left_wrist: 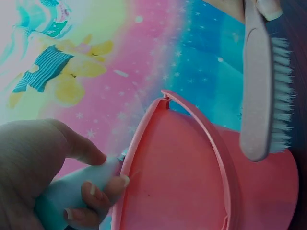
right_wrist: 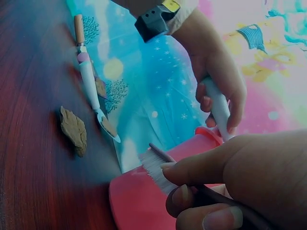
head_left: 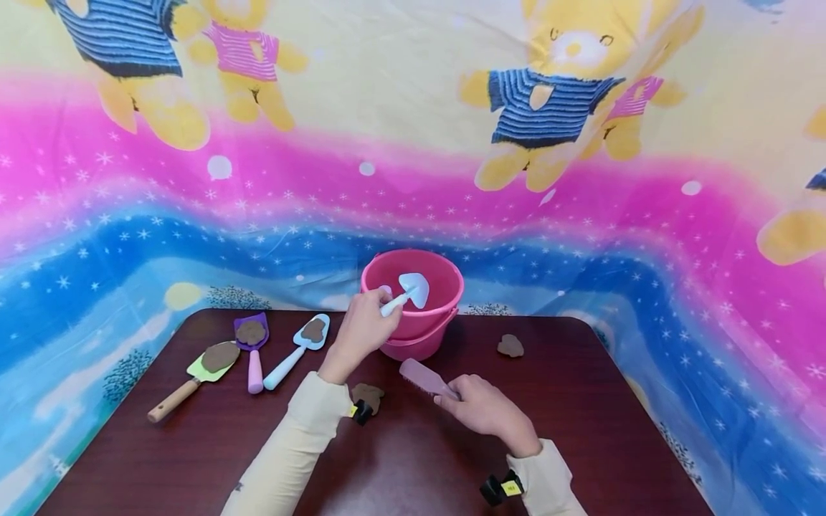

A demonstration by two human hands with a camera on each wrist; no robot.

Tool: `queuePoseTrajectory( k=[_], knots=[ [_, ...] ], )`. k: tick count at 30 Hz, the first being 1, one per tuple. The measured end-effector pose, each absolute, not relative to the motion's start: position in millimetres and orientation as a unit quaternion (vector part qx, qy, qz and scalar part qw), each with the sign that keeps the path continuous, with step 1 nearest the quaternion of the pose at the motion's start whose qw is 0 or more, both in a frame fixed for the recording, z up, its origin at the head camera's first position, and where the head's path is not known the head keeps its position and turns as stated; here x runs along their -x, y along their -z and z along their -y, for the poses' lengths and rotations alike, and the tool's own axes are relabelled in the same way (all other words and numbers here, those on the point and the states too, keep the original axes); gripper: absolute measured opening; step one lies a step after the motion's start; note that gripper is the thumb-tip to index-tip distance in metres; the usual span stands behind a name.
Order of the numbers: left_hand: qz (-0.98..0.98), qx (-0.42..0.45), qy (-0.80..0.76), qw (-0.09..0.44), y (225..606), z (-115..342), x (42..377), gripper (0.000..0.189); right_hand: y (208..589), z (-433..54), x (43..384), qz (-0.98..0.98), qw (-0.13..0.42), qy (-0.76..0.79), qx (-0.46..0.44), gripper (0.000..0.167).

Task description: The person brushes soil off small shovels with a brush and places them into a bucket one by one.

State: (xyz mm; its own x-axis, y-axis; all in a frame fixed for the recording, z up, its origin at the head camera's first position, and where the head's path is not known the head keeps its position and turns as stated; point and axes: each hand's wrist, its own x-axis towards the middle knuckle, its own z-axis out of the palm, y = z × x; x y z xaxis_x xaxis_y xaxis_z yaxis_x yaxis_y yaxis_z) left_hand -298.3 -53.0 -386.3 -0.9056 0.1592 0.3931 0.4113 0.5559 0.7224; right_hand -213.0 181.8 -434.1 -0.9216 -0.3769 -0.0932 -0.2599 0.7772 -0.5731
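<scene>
Left hand (head_left: 361,331): grip is clamping the handle of a pale blue toy shovel (head_left: 408,292), fingers and thumb curling round it. The hand is holding the shovel over the rim of the pink bucket (head_left: 445,287), with the white blade sitting inside the bucket's mouth. The left wrist view is showing the handle right beside the rim; whether it is touching cannot be told.

Right hand (head_left: 484,410): grip is closing on the handle of a pink brush (head_left: 421,377), bristles pointing down, head angling toward the bucket's base. The brush is hovering near the bucket, apart from the shovel.

The bucket is standing upright at the far edge of the dark red desk (head_left: 613,444).

A brown clay lump (head_left: 369,395) is lying on the desk between the two forearms. Another lump (head_left: 510,346) is lying right of the bucket.

To the left, three more toy shovels are lying side by side, each carrying brown clay: green shovel (head_left: 208,365), purple shovel (head_left: 252,337), light blue shovel (head_left: 303,345).
</scene>
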Motion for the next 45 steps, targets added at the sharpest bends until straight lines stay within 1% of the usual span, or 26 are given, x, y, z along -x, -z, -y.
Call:
queuePoseTrajectory(
  k=[6, 16, 20, 25, 32, 38, 45],
  knots=[
    [0.881, 0.159, 0.421, 0.149, 384, 50, 300, 0.015, 434, -181, 212, -0.936, 0.108, 0.290, 0.170, 0.035],
    [0.900, 0.154, 0.372, 0.170, 374, 47, 303, 0.021, 435, -180, 213, -0.938, 0.098, 0.278, 0.183, 0.038],
    [0.902, 0.155, 0.359, 0.180, 372, 47, 303, 0.018, 436, -180, 213, -0.938, 0.096, 0.276, 0.187, 0.039],
    [0.899, 0.149, 0.358, 0.205, 374, 46, 304, 0.013, 437, -180, 214, -0.936, 0.100, 0.282, 0.186, 0.040],
    [0.891, 0.156, 0.352, 0.239, 376, 46, 307, 0.016, 436, -179, 213, -0.934, 0.104, 0.286, 0.187, 0.042],
    [0.889, 0.166, 0.352, 0.242, 379, 45, 309, 0.022, 437, -180, 213, -0.933, 0.100, 0.285, 0.195, 0.043],
    [0.887, 0.174, 0.349, 0.246, 382, 43, 313, 0.019, 438, -180, 213, -0.933, 0.102, 0.287, 0.192, 0.042]
  ],
)
